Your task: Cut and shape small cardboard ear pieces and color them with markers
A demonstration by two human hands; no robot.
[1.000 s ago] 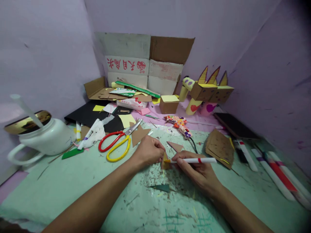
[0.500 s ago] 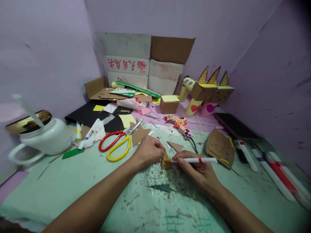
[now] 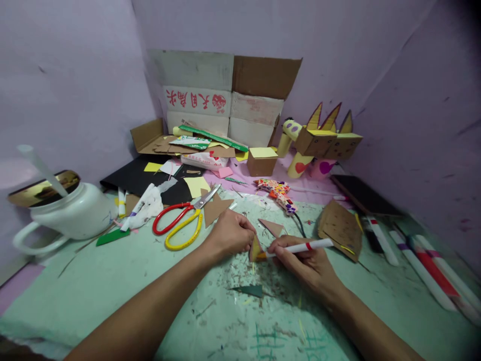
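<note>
My left hand point(image 3: 233, 232) is closed on the upper end of a small cardboard triangle point(image 3: 256, 249), holding it on the green table cover. Yellow colour covers part of the triangle. In my right hand point(image 3: 306, 260) is a white marker point(image 3: 311, 245) with a red band, gripped like a pen. Its orange-yellow tip touches the triangle near the lower edge. Another cardboard triangle point(image 3: 271, 227) lies just beyond my hands, and a dark green pointed scrap point(image 3: 250, 290) lies nearer to me. Scissors point(image 3: 184, 223) with one red and one yellow handle rest left of my left hand, beside a cardboard star point(image 3: 218, 208).
A white mug point(image 3: 80, 213) with a straw stands at left. Behind are a small cardboard box point(image 3: 262, 163), a flowered glue gun point(image 3: 276, 191) and box-headed cardboard figures point(image 3: 319, 143). Several markers point(image 3: 424, 271) and a cardboard piece point(image 3: 340, 230) lie at right.
The marker tip has moved down along the triangle toward its lower edge, and the marker's back end has tilted upward. My left hand stays in place.
</note>
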